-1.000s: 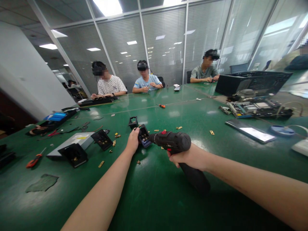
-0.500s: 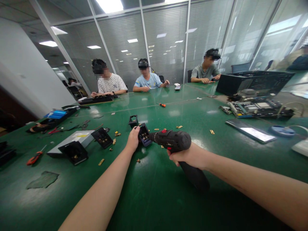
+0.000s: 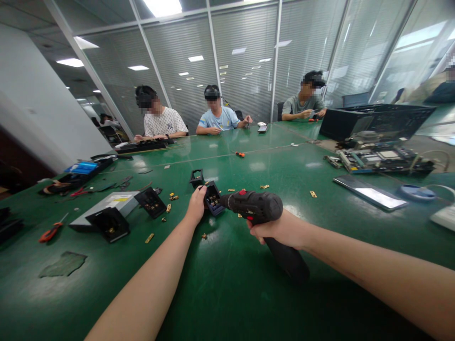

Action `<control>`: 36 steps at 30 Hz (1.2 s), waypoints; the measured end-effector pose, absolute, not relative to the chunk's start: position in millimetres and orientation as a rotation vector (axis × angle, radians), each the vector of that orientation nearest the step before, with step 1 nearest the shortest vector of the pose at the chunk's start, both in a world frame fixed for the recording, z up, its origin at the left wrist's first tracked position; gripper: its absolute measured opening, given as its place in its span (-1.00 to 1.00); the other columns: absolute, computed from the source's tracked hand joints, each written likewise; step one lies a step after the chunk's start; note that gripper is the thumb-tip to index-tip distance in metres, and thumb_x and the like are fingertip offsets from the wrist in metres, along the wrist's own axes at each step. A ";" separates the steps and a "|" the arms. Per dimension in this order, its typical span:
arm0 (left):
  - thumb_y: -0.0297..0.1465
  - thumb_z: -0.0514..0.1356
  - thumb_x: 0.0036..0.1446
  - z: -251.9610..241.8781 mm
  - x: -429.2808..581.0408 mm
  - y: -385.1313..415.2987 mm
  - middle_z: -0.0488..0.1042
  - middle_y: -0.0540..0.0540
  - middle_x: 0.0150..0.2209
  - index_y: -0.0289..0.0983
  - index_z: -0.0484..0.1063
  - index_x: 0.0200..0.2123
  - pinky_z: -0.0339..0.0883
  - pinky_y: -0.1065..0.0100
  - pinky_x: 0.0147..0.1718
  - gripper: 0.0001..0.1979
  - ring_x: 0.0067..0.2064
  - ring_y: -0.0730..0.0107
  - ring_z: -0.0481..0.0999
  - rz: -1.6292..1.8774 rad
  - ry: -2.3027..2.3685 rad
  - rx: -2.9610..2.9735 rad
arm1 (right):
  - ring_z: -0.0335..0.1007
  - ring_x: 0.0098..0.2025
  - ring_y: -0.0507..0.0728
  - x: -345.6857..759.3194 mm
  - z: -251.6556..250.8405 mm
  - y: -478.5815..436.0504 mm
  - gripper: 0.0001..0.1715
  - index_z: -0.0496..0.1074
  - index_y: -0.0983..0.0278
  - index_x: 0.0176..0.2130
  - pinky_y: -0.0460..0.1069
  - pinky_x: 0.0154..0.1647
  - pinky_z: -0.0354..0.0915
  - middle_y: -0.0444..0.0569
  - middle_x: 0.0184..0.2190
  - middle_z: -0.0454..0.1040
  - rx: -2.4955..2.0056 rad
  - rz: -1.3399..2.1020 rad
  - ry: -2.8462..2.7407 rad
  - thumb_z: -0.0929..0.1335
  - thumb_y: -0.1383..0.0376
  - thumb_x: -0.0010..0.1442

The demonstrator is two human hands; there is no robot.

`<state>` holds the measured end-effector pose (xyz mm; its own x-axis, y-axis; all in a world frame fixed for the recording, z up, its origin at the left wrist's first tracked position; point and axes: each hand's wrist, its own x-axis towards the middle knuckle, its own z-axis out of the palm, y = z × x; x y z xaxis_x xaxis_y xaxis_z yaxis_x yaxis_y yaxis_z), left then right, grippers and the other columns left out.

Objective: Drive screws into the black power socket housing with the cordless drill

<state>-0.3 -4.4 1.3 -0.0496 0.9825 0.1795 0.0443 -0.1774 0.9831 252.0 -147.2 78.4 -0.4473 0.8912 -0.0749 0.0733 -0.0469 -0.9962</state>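
My left hand (image 3: 196, 204) grips the left side of a small black box (image 3: 213, 198) that is open toward me, with brass parts inside. In my right hand (image 3: 272, 229) is a black cordless drill (image 3: 254, 206) with red details, its front end pointing left into the box. Where its tip meets the parts is too small to make out. Just behind the box stands a black square frame (image 3: 196, 177). Small brass strips (image 3: 265, 186) and a brass piece (image 3: 204, 236) lie loose around the box.
Two more black housings (image 3: 151, 202) lean by a grey metal case (image 3: 124, 201) on the left, near an orange screwdriver (image 3: 50, 233). At right are a phone (image 3: 369, 192), a circuit board (image 3: 387, 158) and a black computer case (image 3: 341, 124). Several people sit across the green table (image 3: 227, 293).
My hands, the drill and the box look nearly unmoved. Across the table, the person at the right has raised their hands slightly, and an orange-red item now shows beneath them.
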 end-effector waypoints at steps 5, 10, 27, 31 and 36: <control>0.04 0.12 0.11 -0.2 -1.8 -2.5 0.50 -0.06 -0.33 -0.26 0.41 -0.17 0.41 0.32 -0.39 -0.52 -0.34 0.29 0.51 1.367 1.197 1.362 | 0.29 -0.58 -0.01 252.6 78.3 -146.7 -0.77 0.37 0.27 -0.37 -0.07 -0.54 0.22 -0.19 -0.52 0.38 -1.054 1.568 -1.579 0.36 0.45 -0.14; 0.03 0.12 0.12 0.7 -2.1 -3.0 0.49 -0.06 -0.32 -0.27 0.42 -0.14 0.42 0.33 -0.39 -0.51 -0.33 0.31 0.49 1.361 1.210 1.367 | 0.29 -0.58 -0.01 253.5 75.0 -144.8 -0.66 0.38 0.27 -0.26 -0.06 -0.55 0.22 -0.18 -0.48 0.40 -1.032 1.583 -1.561 0.37 0.45 -0.14; -0.01 0.11 0.14 11.2 3.7 -12.0 0.47 -0.02 -0.39 -0.24 0.38 -0.20 0.42 0.33 -0.46 -0.59 -0.41 0.33 0.50 1.347 1.181 1.341 | 0.30 -0.60 0.04 251.5 75.4 -146.1 -0.82 0.34 0.25 -0.44 -0.04 -0.57 0.24 -0.19 -0.61 0.35 -1.054 1.525 -1.575 0.37 0.43 -0.16; -0.01 0.11 0.15 10.8 3.4 -11.6 0.49 -0.04 -0.37 -0.24 0.39 -0.20 0.42 0.33 -0.48 -0.59 -0.40 0.32 0.52 1.348 1.187 1.342 | 0.31 -0.60 0.04 252.3 77.4 -146.2 -0.81 0.37 0.26 -0.41 -0.03 -0.56 0.24 -0.18 -0.59 0.36 -1.048 1.542 -1.577 0.37 0.43 -0.16; -0.01 0.11 0.15 8.7 2.2 -9.7 0.49 -0.04 -0.37 -0.25 0.39 -0.20 0.40 0.37 -0.52 -0.58 -0.41 0.34 0.51 1.352 1.201 1.345 | 0.30 -0.61 0.03 252.2 75.7 -145.9 -0.84 0.36 0.27 -0.44 -0.05 -0.57 0.23 -0.18 -0.59 0.36 -1.047 1.519 -1.589 0.37 0.42 -0.16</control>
